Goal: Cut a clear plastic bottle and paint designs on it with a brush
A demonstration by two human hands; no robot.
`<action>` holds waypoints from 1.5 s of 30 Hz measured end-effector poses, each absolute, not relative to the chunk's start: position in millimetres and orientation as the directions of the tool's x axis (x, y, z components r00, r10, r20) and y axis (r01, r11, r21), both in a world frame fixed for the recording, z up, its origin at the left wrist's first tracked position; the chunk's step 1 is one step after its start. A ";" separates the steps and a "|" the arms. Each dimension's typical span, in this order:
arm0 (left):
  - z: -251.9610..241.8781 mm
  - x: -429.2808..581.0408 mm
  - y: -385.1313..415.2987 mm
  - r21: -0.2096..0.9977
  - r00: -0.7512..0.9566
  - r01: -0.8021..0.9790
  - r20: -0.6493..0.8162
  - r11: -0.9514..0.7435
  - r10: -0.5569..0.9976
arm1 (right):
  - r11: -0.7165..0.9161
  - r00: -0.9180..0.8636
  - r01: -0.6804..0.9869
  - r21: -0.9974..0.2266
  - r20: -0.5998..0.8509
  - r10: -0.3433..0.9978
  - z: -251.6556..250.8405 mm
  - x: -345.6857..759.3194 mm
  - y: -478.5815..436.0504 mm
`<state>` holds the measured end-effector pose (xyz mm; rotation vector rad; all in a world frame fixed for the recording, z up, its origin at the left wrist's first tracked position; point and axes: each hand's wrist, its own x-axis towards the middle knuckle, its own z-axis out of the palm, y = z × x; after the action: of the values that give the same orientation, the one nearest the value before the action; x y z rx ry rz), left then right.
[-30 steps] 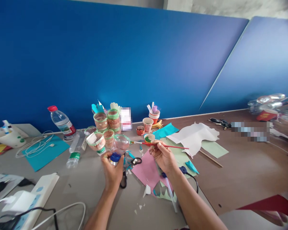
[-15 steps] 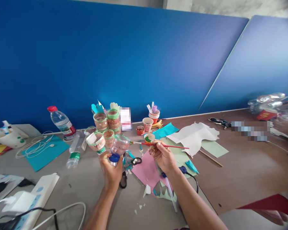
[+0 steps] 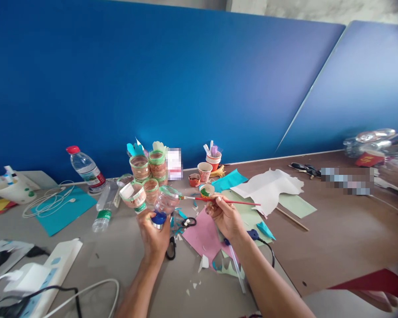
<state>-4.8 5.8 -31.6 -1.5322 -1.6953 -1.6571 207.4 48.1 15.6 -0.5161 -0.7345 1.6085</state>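
My left hand grips the neck of a cut-off clear plastic bottle top with a blue cap, held cap-down above the table. My right hand is closed on a thin red paintbrush. The brush tip points left and touches the green-edged rim of the bottle piece. Just behind the brush stands a small cup with green paint in it.
A cluster of decorated cut bottle pieces stands behind my hands. A water bottle stands at left, another lies flat. Coloured paper sheets, paper cups, scissors, a power strip and cables lie around.
The bottle piece shifted slightly in my left hand, up and then back a little. The brush stays at its rim.
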 end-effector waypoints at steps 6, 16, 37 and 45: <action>-25.2 -7.7 5.9 0.449 -0.323 0.853 0.854 -0.265 0.407 | -0.057 -0.128 -0.700 -0.712 0.047 0.991 13.7 209.8 51.1; -21.9 -7.5 4.1 0.374 -0.248 0.890 0.878 -0.261 0.410 | -0.056 -0.158 -0.667 -0.743 0.068 0.985 17.2 208.1 47.5; -28.0 -13.6 4.0 0.338 -0.222 0.917 0.874 -0.213 0.432 | -0.058 -0.126 -0.686 -0.725 0.039 0.991 16.0 208.0 49.3; -32.3 -12.1 5.0 0.341 -0.207 0.912 0.863 -0.228 0.461 | -0.072 -0.155 -0.700 -0.711 0.053 0.987 16.5 206.0 47.1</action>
<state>-12.1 5.0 -32.3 -1.6338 -1.6090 -1.4268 206.0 47.1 16.5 -0.5369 -0.7138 1.6046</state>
